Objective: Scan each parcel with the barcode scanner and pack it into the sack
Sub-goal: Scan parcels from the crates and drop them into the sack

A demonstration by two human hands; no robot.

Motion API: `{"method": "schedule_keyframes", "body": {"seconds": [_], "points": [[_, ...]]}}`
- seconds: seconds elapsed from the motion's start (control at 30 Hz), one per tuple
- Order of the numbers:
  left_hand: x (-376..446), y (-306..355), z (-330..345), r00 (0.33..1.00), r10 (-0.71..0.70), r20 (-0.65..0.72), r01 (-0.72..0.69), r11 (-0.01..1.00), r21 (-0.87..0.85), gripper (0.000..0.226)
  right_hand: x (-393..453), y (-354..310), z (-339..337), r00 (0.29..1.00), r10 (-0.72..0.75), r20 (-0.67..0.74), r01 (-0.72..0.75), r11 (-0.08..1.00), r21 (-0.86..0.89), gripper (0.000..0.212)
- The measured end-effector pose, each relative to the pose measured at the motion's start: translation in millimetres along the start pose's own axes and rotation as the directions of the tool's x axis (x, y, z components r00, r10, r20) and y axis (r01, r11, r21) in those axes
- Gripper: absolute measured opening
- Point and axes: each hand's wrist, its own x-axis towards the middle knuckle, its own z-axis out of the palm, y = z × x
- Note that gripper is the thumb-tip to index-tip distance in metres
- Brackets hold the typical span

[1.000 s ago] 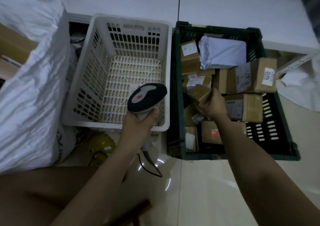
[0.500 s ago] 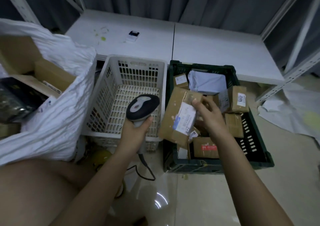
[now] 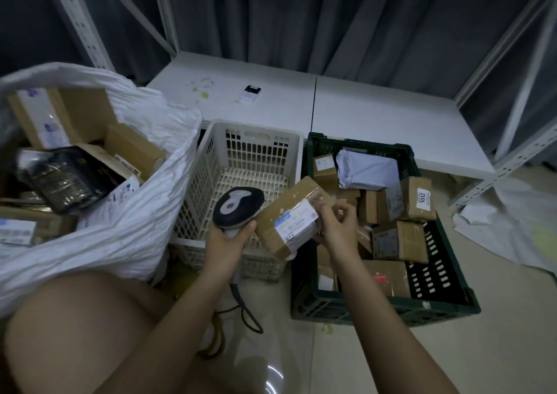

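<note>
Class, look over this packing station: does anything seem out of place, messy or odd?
Yes. Yellow-green stains mark the white shelf board behind the empty white plastic basket, and crumpled white sheeting lies on the floor right of the dark green crate. Nothing looks damaged.

Sack (image 3: 126,221) cut off at left edge; parcel (image 3: 291,217) label print too blurred to read.

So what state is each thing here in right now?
Barcode scanner: gripped by left hand.
Cardboard parcel: held tilted by right hand, label up.
Sack: open, holding parcels.
White basket: empty.
Green crate: partly full of parcels.
</note>
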Motion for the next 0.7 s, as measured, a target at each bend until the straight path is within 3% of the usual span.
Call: {"method": "schedule_keyframes", "body": {"seconds": [0.1,0.23,0.33,0.43,0.53,0.63,0.7], "points": [[3,-7,-3,0.999,-0.038,0.0,0.038,0.999,-0.016,0.065,-4,11,8,0.998,0.057,-0.023,-0.055,0.994,0.092,0.023],[9,-16,-2,0.994,-0.101,0.045,0.103,0.994,-0.04,0.059,-10,27,5,0.985,0.077,0.154,-0.086,0.995,0.052,0.047],[14,-22,-4,0.993,-0.114,0.026,0.115,0.992,-0.045,0.062,-6,31,-5,0.973,0.118,0.2,-0.11,0.993,-0.05,0.038],[17,-24,-6,0.994,-0.11,0.015,0.111,0.993,-0.04,0.068,1,31,-7,0.981,0.156,0.117,-0.148,0.986,-0.075,0.027],[18,-24,-7,0.997,-0.074,0.032,0.075,0.996,-0.041,0.066,10,29,-7,0.993,0.103,0.061,-0.091,0.981,-0.174,0.023],[20,-20,-10,0.999,-0.038,0.034,0.04,0.998,-0.049,0.063,14,20,-12,0.966,0.136,0.22,-0.093,0.976,-0.195,0.038],[21,-18,-14,0.999,-0.032,0.044,0.034,0.998,-0.047,0.062,13,17,-15,0.936,0.178,0.303,-0.107,0.966,-0.237,0.028]]}}
